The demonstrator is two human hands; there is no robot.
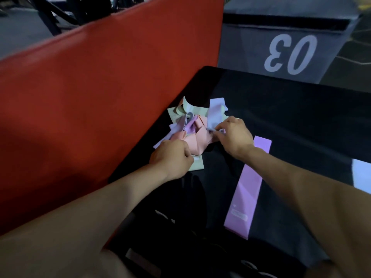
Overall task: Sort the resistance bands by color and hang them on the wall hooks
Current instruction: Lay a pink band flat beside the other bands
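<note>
A tangled pile of resistance bands (192,125) in pink, pale green, lilac and pale blue lies on a black platform (291,117), against a red padded wall. My left hand (171,156) grips the near edge of the pile, fingers curled on a pale green band (197,164). My right hand (233,134) pinches a pale blue band (215,112) at the pile's right side. One purple band (248,187) lies flat and straight on the platform, under my right forearm. A pale blue band (361,175) shows at the right edge. No wall hooks are in view.
The red padded wall (90,93) runs along the platform's left side. Beyond the platform is a grey floor mat marked "03" (291,54). Dark metal frames (60,15) stand at the top left. Black bags or straps (180,237) lie at the platform's near end.
</note>
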